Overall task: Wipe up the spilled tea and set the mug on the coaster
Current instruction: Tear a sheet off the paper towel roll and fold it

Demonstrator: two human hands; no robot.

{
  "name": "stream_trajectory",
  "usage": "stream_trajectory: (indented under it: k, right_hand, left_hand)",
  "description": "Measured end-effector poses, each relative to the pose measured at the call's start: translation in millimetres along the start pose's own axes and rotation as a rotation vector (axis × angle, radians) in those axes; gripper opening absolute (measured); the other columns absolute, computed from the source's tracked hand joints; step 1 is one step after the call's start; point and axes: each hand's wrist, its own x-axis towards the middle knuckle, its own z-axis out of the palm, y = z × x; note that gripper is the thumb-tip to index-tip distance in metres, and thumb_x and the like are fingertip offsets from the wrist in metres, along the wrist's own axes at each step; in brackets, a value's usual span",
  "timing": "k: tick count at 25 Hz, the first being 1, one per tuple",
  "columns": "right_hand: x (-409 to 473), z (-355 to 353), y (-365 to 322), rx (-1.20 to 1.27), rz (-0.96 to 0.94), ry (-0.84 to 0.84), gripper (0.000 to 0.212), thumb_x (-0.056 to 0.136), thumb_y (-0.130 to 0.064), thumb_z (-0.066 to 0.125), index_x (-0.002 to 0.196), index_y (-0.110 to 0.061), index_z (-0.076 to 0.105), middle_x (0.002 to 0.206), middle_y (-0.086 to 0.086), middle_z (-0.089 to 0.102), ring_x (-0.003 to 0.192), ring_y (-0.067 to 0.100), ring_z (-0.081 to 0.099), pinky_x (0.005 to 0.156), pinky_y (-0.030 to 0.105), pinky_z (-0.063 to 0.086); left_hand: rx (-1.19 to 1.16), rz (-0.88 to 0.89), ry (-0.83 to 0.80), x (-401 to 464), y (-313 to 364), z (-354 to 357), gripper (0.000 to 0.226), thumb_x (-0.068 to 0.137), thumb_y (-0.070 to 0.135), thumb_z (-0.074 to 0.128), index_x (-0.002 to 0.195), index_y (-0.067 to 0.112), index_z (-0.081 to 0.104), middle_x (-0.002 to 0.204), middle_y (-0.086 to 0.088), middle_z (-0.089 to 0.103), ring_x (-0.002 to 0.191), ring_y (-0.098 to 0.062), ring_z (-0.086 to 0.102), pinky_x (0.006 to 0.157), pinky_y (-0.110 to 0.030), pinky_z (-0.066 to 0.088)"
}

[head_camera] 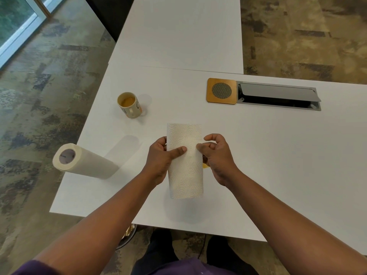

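Observation:
A folded white paper towel sheet is held upright over the white table, both hands pinching it. My left hand grips its left edge with the thumb across the front. My right hand holds the right edge. A small amber patch of spilled tea shows just behind the sheet's right edge, mostly hidden. The cream mug, with tea in it, stands upright at the far left. The square wooden coaster with a round mesh centre lies at the far right.
A paper towel roll stands near the table's left edge. A grey cable hatch, lid open, sits in the table right beside the coaster. A second white table joins at the back. A bin is under the front edge.

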Motion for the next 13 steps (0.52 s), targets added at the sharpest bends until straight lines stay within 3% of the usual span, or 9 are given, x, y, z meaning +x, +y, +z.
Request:
stream_trajectory:
  k: [2,5,9,13]
  right_hand:
    - [-2.4,0.2,2.4,-0.024,0.001,-0.066,0.046,0.084,-0.025,0.078,0.113,-0.037,0.044,0.100,0.005,0.073,0.087,0.022,0.072,0.074,0.040,0.059]
    - [-4.0,1.1,5.4,-0.082,-0.021,-0.059,0.054,0.085,-0.020,0.076,0.111,-0.049,0.038,0.102,0.006,0.076,0.089,0.020,0.076,0.074,0.036,0.061]
    - [0.0,-0.6,4.7,-0.096,-0.003,0.014,0.047,0.091,-0.015,0.070,0.107,-0.045,0.038,0.099,0.010,0.075,0.082,0.016,0.075,0.071,0.035,0.058]
    - [4.0,-4.8,4.5,-0.111,-0.004,0.041,0.036,0.092,-0.013,0.067,0.099,-0.034,0.038,0.088,0.009,0.071,0.071,0.013,0.069,0.066,0.032,0.052]
  left_hand:
    - [0.014,-0.003,0.001,-2.1,1.1,2.2,0.058,0.067,0.013,0.090,0.120,0.008,0.065,0.112,-0.009,0.077,0.103,-0.031,0.074,0.087,-0.051,0.060]
    - [0.017,-0.001,0.041,-4.6,3.7,6.0,0.063,0.065,0.017,0.092,0.118,0.013,0.058,0.105,-0.010,0.078,0.096,-0.030,0.076,0.082,-0.048,0.062]
    - [0.078,0.102,0.209,-3.7,2.8,7.3,0.046,0.075,0.014,0.088,0.087,0.023,0.045,0.081,-0.008,0.070,0.076,-0.022,0.070,0.069,-0.037,0.058]
    - [0.041,0.164,0.213,-2.1,3.0,6.7,0.030,0.081,0.004,0.082,0.069,0.022,0.061,0.079,-0.002,0.064,0.076,-0.019,0.059,0.071,-0.034,0.053]
